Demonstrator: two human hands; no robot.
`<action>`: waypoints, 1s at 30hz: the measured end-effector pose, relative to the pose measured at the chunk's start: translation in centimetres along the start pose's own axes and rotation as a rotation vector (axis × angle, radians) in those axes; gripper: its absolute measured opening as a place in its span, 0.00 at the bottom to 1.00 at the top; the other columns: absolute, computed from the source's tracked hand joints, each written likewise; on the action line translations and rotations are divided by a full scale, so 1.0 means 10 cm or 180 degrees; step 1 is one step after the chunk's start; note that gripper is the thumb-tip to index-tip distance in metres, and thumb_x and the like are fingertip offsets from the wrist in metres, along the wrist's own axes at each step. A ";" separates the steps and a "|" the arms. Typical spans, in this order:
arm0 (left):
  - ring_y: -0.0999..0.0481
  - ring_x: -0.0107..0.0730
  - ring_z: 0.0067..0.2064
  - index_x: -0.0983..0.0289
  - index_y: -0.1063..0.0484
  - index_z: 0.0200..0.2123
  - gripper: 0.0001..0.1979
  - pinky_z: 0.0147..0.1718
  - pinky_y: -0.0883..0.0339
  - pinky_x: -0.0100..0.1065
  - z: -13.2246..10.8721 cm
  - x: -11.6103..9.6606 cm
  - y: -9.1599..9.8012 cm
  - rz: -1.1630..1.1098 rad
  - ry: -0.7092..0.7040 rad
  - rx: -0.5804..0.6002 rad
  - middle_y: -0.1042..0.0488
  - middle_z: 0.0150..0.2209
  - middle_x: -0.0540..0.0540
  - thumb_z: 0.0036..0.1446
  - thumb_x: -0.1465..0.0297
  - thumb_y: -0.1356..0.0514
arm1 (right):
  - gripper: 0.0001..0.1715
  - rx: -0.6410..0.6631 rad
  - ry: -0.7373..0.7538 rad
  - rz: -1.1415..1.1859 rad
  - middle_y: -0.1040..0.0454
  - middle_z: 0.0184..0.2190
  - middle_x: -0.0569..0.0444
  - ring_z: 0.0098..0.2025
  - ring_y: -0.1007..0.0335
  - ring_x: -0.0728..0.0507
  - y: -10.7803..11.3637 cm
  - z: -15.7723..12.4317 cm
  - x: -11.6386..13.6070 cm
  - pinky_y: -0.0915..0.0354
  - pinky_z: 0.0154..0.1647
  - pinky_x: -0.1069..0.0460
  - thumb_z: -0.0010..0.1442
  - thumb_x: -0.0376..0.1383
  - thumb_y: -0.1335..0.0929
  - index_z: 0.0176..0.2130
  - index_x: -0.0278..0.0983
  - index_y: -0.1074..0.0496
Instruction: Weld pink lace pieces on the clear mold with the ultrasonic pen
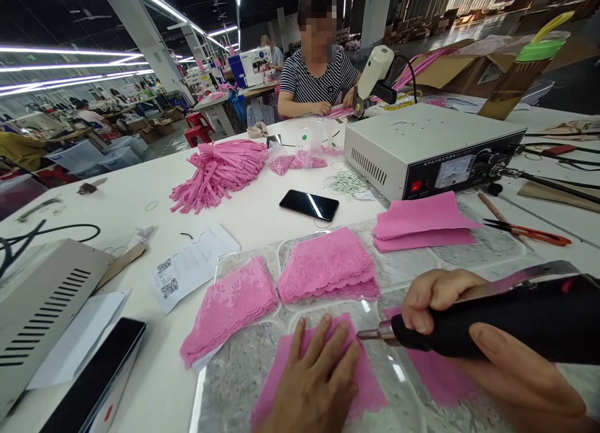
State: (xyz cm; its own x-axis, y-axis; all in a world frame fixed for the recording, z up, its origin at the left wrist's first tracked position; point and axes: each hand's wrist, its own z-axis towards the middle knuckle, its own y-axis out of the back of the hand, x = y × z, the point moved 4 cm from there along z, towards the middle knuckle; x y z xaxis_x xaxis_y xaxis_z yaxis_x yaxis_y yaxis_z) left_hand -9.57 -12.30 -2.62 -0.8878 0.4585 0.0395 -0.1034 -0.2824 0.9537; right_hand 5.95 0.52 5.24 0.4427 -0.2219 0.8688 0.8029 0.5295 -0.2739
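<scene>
My left hand lies flat, fingers spread, on a pink fabric piece on a grey glass-covered work pad. My right hand grips a black handheld cutting tool; its metal tip points left, just right of my left fingertips over the fabric. Two stacks of pink lace lie beyond my left hand. A stack of plain pink pieces sits further right.
A white control box stands behind the pad. A phone, a pile of pink straps, papers, orange-handled scissors and another grey box lie around. A person in a striped shirt works opposite.
</scene>
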 end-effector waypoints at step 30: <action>0.38 0.56 0.62 0.63 0.33 0.55 0.20 0.46 0.31 0.62 0.05 -0.04 0.09 0.0040 -0.0066 0.0132 0.38 0.61 0.62 0.60 0.69 0.42 | 0.13 -0.0026 -0.0359 0.0075 0.31 0.23 0.52 0.21 0.33 0.44 0.07 -0.19 0.01 0.31 0.21 0.49 0.53 0.48 0.29 0.30 0.41 0.28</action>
State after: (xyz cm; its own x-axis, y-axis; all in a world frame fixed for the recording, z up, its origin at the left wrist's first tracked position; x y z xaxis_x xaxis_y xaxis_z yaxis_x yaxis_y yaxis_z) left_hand -9.10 -12.35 -1.65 -0.8794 0.4725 0.0572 -0.0733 -0.2532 0.9646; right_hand 7.31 -0.68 4.32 0.4142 -0.1158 0.9028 0.7962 0.5266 -0.2978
